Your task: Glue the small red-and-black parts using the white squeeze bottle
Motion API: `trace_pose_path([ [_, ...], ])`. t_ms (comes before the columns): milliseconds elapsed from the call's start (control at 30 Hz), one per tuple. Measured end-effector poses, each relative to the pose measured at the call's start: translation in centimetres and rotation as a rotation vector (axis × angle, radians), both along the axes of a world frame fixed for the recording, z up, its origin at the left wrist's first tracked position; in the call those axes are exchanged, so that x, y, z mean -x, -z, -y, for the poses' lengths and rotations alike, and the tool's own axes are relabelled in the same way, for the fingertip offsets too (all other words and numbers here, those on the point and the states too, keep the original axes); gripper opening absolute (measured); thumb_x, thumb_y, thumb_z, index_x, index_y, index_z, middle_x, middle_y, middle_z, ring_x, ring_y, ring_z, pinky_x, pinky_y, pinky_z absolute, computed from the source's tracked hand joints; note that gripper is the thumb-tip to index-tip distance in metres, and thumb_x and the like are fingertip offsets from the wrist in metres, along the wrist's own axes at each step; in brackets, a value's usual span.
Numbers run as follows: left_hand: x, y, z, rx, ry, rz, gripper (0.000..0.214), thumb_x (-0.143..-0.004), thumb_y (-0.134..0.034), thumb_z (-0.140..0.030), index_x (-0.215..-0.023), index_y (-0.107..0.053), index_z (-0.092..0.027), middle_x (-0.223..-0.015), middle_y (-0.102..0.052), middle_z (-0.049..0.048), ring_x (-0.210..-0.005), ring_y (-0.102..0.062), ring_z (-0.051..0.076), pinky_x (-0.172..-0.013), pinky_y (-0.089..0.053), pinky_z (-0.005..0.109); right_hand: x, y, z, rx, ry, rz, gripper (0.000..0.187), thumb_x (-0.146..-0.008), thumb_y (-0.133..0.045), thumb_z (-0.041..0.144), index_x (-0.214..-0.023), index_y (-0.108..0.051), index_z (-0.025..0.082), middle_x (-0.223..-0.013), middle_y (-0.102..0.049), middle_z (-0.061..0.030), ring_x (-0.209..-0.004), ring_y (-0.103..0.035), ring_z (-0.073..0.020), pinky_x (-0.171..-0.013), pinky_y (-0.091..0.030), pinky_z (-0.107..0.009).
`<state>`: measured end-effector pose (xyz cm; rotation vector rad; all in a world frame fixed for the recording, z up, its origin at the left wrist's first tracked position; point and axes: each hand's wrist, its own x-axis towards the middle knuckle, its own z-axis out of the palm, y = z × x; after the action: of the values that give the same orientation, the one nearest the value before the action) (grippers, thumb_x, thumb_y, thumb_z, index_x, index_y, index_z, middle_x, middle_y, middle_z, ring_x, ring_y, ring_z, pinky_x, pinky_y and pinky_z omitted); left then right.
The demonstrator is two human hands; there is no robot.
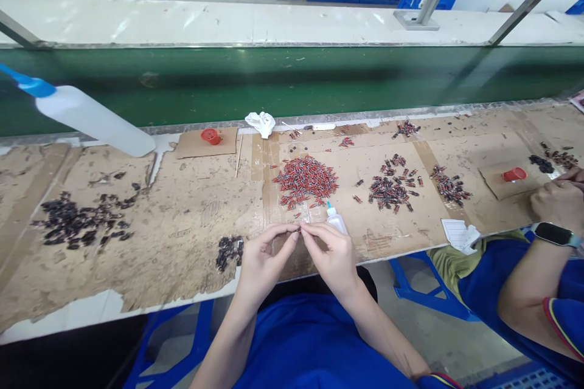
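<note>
My left hand (268,254) and my right hand (332,250) meet at the fingertips over the table's front edge. Both are pinched closed around a tiny dark piece, too small to name. Just behind the right hand lies a small white bottle (336,220) with a blue needle tip. Beyond the fingers spreads a pile of small red and metallic parts (306,177). A heap of small black parts (227,251) sits left of my left hand. To the right is a looser pile of dark and red parts (393,191).
Stained cardboard (182,213) covers the table. At left are a large white bottle (93,118), black parts (82,219) and a red cup (210,136). A co-worker's hand (557,200) is at right, near another red cup (514,174). Behind runs a green belt (274,82).
</note>
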<state>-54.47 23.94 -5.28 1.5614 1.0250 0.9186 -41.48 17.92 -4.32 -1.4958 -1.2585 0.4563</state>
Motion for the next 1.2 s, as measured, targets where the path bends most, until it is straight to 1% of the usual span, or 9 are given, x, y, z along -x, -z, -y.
trace_pose_path([
  [300, -1.0, -0.3, 0.9, -0.051, 0.028, 0.026, 0.019, -0.081, -0.066, -0.035, -0.088, -0.072, -0.019, -0.087, -0.074, 0.0066, -0.085, -0.069, 0.019, -0.083, -0.057, 0.031, -0.3, -1.1, 0.6, -0.029, 0.032, -0.030, 0.019, -0.089, -0.059, 0.018, -0.094, -0.077, 0.023, -0.088, -0.077, -0.0065, -0.080, -0.072, -0.0192, -0.076, -0.060, -0.033],
  [400, 0.3, -0.6, -0.3, -0.047, 0.028, -0.123, 0.037, -0.081, -0.066, -0.044, -0.110, -0.067, -0.021, -0.093, -0.075, 0.0058, -0.091, -0.070, 0.021, -0.093, -0.053, 0.038, -2.1, -0.7, 0.7, 0.003, 0.186, -0.008, 0.016, -0.087, -0.060, 0.021, -0.090, -0.076, 0.021, -0.086, -0.076, -0.0069, -0.077, -0.072, -0.0198, -0.075, -0.059, -0.034],
  [500, 3.8, -0.4, -2.7, -0.209, -0.137, -0.347, 0.044, -0.084, -0.061, -0.049, -0.120, -0.062, -0.025, -0.097, -0.074, 0.0043, -0.096, -0.067, 0.024, -0.095, -0.051, 0.043, -5.1, 0.1, 0.9, 0.064, 0.400, 0.054, 0.018, -0.087, -0.058, 0.026, -0.088, -0.075, 0.019, -0.088, -0.075, -0.0092, -0.078, -0.070, -0.0214, -0.076, -0.059, -0.037],
  [633, 8.6, 1.2, -5.3, -0.530, -0.089, -0.559, 0.030, -0.086, -0.055, -0.052, -0.087, -0.071, -0.028, -0.088, -0.073, 0.0053, -0.088, -0.064, 0.027, -0.082, -0.051, 0.040, -7.5, 0.6, 1.5, 0.153, 0.571, 0.247, 0.024, -0.087, -0.057, 0.034, -0.093, -0.074, 0.019, -0.104, -0.071, -0.0139, -0.101, -0.064, -0.0278, -0.090, -0.052, -0.047],
  [767, 10.2, 2.8, -5.9, -0.671, 0.029, -0.701, 0.031, -0.088, -0.051, -0.046, -0.070, -0.068, -0.027, -0.073, -0.070, 0.0053, -0.076, -0.062, 0.027, -0.070, -0.048, 0.038, -6.1, 0.8, 1.9, 0.304, 0.505, 0.328, 0.038, -0.082, -0.064, 0.048, -0.101, -0.073, 0.017, -0.102, -0.069, -0.0148, -0.097, -0.063, -0.0303, -0.087, -0.051, -0.047],
  [867, 9.7, 2.9, -5.9, -0.669, 0.069, -0.734, 0.033, -0.090, -0.046, -0.041, -0.068, -0.065, -0.026, -0.071, -0.070, 0.0054, -0.075, -0.060, 0.027, -0.069, -0.048, 0.038, -4.5, 1.6, 2.0, 0.416, 0.390, 0.393, 0.042, -0.076, -0.069, 0.053, -0.099, -0.072, 0.017, -0.095, -0.068, -0.0146, -0.093, -0.062, -0.0326, -0.082, -0.051, -0.047],
  [1000, 7.6, 2.2, -5.5, -0.580, 0.094, -0.618, 0.027, -0.090, -0.049, -0.041, -0.077, -0.065, -0.025, -0.077, -0.071, 0.0049, -0.078, -0.064, 0.024, -0.071, -0.050, 0.035, -4.1, 2.2, 2.0, 0.387, 0.347, 0.383, 0.033, -0.085, -0.060, 0.047, -0.095, -0.069, 0.018, -0.093, -0.068, -0.0148, -0.089, -0.062, -0.0309, -0.079, -0.051, -0.044],
  [1100, 5.0, 2.2, -4.5, -0.486, 0.121, -0.475, 0.021, -0.087, -0.057, -0.040, -0.078, -0.066, -0.024, -0.080, -0.073, 0.0029, -0.077, -0.067, 0.021, -0.074, -0.052, 0.034, -4.5, 1.1, 2.1, 0.403, 0.353, 0.199, 0.037, -0.089, -0.053, 0.047, -0.106, -0.065, 0.016, -0.093, -0.071, -0.0128, -0.084, -0.065, -0.0284, -0.075, -0.051, -0.040],
  [1200, 2.5, 2.8, -3.4, -0.378, 0.138, -0.367, 0.016, -0.084, -0.063, -0.036, -0.075, -0.067, -0.023, -0.078, -0.073, 0.0028, -0.076, -0.068, 0.020, -0.074, -0.054, 0.035, -4.5, -0.3, 2.0, 0.360, 0.274, -0.052, 0.036, -0.085, -0.060, 0.047, -0.105, -0.067, 0.018, -0.090, -0.073, -0.0076, -0.076, -0.067, -0.0229, -0.069, -0.052, -0.033],
])
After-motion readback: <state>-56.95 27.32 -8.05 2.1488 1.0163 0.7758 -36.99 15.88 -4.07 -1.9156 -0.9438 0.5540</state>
